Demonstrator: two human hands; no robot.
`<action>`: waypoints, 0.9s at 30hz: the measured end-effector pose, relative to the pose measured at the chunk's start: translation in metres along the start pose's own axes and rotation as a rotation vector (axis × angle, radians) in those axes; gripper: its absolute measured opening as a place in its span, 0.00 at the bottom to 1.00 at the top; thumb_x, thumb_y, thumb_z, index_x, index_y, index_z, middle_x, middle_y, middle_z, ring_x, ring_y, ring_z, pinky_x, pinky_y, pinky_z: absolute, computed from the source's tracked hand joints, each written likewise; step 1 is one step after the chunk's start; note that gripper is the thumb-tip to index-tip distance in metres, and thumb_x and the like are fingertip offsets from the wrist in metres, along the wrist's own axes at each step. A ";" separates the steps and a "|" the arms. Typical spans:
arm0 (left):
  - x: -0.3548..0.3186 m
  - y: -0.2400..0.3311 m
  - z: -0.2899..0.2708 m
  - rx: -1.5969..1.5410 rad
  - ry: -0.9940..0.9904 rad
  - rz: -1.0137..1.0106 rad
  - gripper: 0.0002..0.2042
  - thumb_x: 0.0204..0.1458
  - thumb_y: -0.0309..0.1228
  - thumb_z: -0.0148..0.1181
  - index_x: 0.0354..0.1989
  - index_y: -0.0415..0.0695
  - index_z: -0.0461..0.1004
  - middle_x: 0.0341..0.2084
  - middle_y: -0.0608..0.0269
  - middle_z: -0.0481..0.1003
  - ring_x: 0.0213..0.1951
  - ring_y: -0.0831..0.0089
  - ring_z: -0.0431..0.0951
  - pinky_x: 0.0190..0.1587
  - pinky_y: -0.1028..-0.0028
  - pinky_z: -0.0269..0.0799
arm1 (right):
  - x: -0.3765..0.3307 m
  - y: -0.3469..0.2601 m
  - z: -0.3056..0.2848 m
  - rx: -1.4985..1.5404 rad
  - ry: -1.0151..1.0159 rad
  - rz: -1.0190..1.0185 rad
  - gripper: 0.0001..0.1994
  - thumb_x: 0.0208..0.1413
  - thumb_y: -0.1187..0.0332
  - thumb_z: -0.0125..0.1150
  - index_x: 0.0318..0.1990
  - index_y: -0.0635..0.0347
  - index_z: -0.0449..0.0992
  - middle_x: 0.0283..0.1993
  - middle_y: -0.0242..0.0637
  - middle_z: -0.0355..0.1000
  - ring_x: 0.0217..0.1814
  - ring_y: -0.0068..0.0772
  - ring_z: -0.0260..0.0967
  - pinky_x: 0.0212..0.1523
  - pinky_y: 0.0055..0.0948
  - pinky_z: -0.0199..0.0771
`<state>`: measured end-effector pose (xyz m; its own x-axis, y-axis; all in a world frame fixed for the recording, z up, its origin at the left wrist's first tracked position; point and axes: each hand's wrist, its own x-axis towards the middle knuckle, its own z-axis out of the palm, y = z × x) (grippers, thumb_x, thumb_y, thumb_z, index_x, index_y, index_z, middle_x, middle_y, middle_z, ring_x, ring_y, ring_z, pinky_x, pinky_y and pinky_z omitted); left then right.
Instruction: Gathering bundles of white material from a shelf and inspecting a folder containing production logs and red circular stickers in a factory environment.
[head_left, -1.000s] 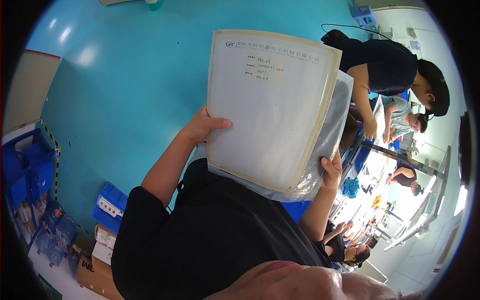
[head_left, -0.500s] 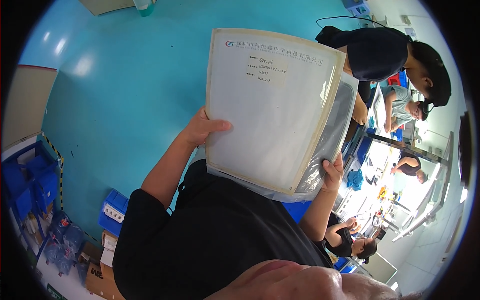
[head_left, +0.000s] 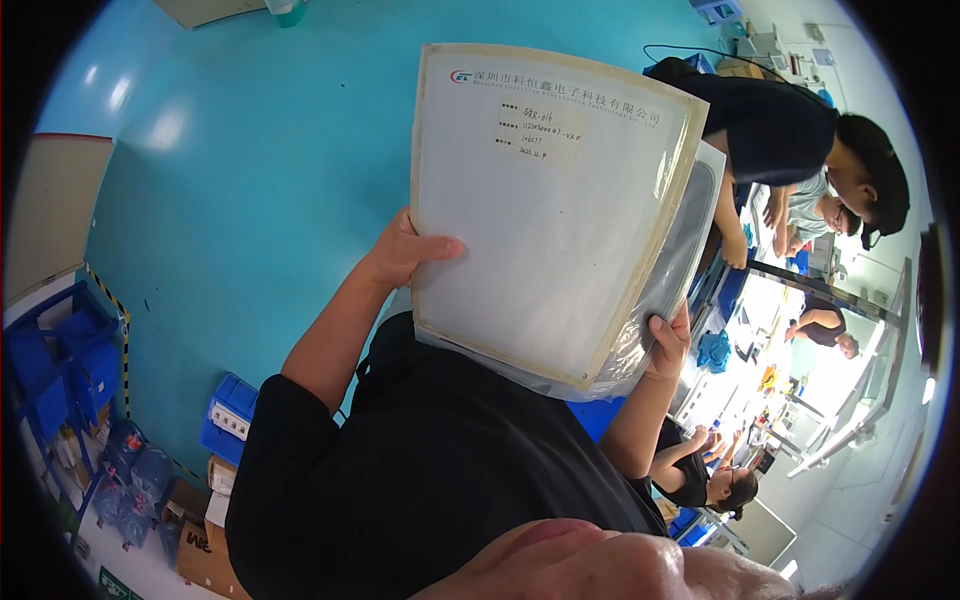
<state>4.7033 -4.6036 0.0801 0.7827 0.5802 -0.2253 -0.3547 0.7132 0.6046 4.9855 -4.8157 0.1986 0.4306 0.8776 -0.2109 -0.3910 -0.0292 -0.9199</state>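
A white laminated sheet with yellowed taped edges is held up in front of my chest. It bears a printed heading and a small handwritten label near its top. My left hand grips its left edge, thumb lying on the front and fingers hidden behind. Behind the sheet a stack shows, with a greyish clear-plastic layer sticking out along the right side. My right hand is closed on the lower right of that stack, thumb over the shiny plastic. What else lies in the stack is hidden.
To the right, people in dark and light clothes work at a lit bench; the nearest person leans close beside the sheet. Lower left hold a blue bin, a cardboard box, large clear bottles and a blue rack.
The sheet's upper edge has risen slightly and its upper right corner reaches further right. Both hands keep their grip. The nearest person has shifted to the right.
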 end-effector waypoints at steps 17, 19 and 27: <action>0.000 -0.010 0.000 -0.052 -0.050 0.011 0.22 0.43 0.27 0.64 0.50 0.41 0.68 0.41 0.61 0.74 0.43 0.71 0.74 0.48 0.67 0.70 | -0.010 -0.001 -0.003 -0.031 -0.010 -0.024 0.29 0.47 0.80 0.54 0.60 0.67 0.58 0.57 0.47 0.65 0.58 0.41 0.64 0.60 0.34 0.61; -0.001 -0.011 0.002 -0.025 0.005 0.030 0.22 0.44 0.27 0.63 0.50 0.41 0.68 0.41 0.61 0.74 0.43 0.71 0.74 0.47 0.67 0.71 | -0.010 -0.002 -0.002 -0.030 -0.014 -0.030 0.29 0.46 0.80 0.54 0.60 0.67 0.58 0.57 0.47 0.64 0.58 0.41 0.63 0.60 0.34 0.60; -0.005 -0.011 0.007 -0.054 -0.047 0.010 0.21 0.46 0.27 0.61 0.51 0.40 0.67 0.41 0.60 0.74 0.42 0.71 0.75 0.46 0.68 0.72 | -0.021 -0.001 -0.008 0.004 0.012 -0.035 0.30 0.46 0.81 0.55 0.60 0.67 0.58 0.57 0.48 0.64 0.59 0.42 0.63 0.61 0.36 0.59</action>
<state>4.7073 -4.6169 0.0798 0.8017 0.5694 -0.1819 -0.3891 0.7281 0.5643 4.9838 -4.8381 0.2014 0.4536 0.8722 -0.1828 -0.3788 0.0030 -0.9255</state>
